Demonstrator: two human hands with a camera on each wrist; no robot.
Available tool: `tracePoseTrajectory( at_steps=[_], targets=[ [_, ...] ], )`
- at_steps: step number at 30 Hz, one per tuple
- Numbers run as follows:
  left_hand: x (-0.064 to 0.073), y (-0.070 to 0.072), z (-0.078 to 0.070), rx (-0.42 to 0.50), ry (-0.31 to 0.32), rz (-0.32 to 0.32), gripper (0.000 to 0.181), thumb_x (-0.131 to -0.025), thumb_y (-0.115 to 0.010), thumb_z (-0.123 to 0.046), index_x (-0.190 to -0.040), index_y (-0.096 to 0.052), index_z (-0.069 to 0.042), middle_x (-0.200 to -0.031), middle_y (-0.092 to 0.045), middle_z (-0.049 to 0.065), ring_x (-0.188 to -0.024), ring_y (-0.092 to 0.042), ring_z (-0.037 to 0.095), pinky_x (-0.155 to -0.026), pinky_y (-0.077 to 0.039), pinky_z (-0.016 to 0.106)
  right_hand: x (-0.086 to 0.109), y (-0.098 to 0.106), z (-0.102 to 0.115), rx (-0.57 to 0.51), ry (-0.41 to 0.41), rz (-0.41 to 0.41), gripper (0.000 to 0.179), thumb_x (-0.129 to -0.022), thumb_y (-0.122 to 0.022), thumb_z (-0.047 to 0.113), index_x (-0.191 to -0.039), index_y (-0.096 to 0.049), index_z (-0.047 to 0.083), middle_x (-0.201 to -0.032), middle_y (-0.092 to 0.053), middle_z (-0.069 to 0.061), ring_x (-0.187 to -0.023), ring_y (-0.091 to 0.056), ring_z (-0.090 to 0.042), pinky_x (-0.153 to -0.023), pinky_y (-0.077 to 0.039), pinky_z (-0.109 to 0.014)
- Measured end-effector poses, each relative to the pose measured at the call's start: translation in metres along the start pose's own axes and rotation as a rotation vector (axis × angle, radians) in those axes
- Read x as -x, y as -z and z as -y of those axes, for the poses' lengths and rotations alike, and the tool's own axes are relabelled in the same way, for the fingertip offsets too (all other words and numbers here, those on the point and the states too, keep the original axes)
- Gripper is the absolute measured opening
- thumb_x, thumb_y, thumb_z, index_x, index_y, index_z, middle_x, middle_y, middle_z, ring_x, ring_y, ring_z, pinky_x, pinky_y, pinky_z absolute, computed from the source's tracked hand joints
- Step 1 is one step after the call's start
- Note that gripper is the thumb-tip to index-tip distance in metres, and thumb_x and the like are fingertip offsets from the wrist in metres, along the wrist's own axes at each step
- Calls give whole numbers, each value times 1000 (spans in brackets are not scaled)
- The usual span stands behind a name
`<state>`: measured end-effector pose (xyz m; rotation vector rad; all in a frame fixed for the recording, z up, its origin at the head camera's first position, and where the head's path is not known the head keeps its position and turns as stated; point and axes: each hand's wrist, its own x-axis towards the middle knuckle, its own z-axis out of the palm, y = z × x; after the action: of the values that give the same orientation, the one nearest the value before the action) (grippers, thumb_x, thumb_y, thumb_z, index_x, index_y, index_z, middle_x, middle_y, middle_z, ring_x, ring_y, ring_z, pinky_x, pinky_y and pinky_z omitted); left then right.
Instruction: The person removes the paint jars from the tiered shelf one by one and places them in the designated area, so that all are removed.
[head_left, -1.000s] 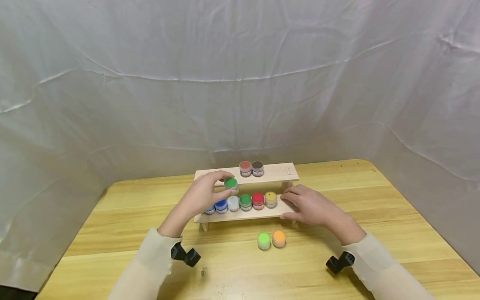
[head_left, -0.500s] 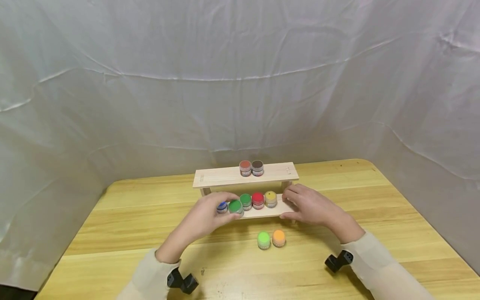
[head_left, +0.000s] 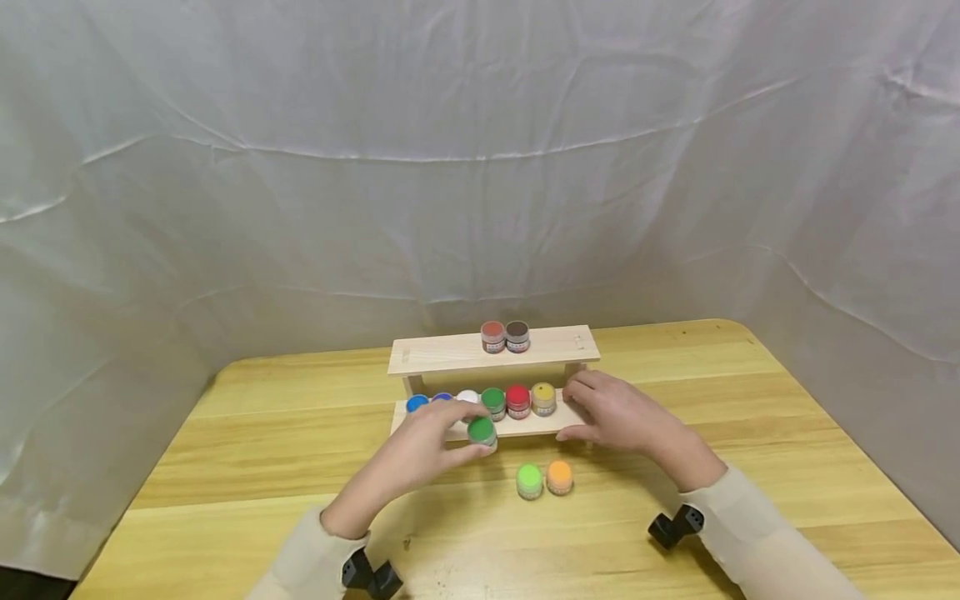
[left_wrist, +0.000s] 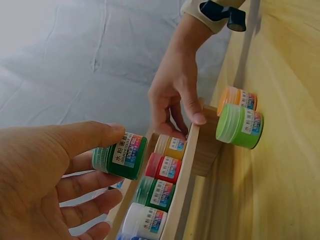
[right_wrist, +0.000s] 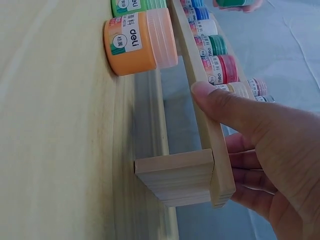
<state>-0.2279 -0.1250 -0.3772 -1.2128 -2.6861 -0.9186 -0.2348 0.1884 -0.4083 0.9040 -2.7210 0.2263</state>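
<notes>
My left hand [head_left: 423,446] pinches a dark green gouache paint jar [head_left: 482,432] between thumb and fingers, just in front of the lower board of a two-tier wooden stand [head_left: 442,353]. In the left wrist view that jar [left_wrist: 131,156] is tilted, label showing. My right hand [head_left: 622,417] grips the right end of the lower board, its thumb [right_wrist: 215,97] on the front edge and fingers behind. Along this board stand a white jar [left_wrist: 143,220], another green jar [head_left: 492,403], a red jar [head_left: 517,402] and a yellow jar [head_left: 543,400]; blue ones are partly hidden by my left hand.
A light green jar [head_left: 529,482] and an orange jar [head_left: 559,477] stand on the table in front of the stand. On the upper board are a reddish-brown jar [head_left: 492,337] and a dark brown jar [head_left: 517,336]. Grey sheeting [head_left: 480,208] hangs behind.
My left hand has carried the green jar down from upper-board height and toward me, slightly right. The right hand has stayed at the board's end.
</notes>
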Motion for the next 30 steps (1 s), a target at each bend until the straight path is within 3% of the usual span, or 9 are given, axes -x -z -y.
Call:
tracePoseTrajectory(
  at_steps=[6, 14, 22, 30],
  targets=[
    [2, -5, -1, -27, -24, 37, 39, -86, -77, -30, -119, -68, -12, -114, -68, -2, -106, -61, 16, -91, -51, 37, -1, -2, -2, -18, -6, -13, 51, -79, -78, 50, -104, -63, 9, -97, -56, 1, -82, -50, -12, -73, -51, -33],
    [3, -13, -2, -48, -33, 70, 30, -87, -75, -31, -114, -68, -17, -109, -68, -5, -104, -61, 13, -91, -51, 34, 0, -3, -5, -46, -10, -18, 50, -80, -77, 50, -106, -63, 9, -103, -59, -2, -90, -56, -16, -81, -52, -37],
    [3, -21, -2, -80, -53, 67, 36, -85, -77, -31, -115, -68, -13, -108, -68, -4, -105, -62, 14, -93, -50, 34, 1, -3, -5, -54, -25, 25, 63, -85, -71, 53, -125, -62, 5, -123, -62, -10, -115, -56, -28, -99, -46, -45],
    [4, -28, -1, -74, -16, 114, 38, -86, -76, -33, -118, -68, -14, -110, -67, -6, -106, -61, 13, -96, -48, 36, -2, -3, -1, -44, -48, 52, 61, -84, -73, 50, -122, -63, 3, -122, -63, -12, -115, -56, -30, -100, -44, -46]
  ],
)
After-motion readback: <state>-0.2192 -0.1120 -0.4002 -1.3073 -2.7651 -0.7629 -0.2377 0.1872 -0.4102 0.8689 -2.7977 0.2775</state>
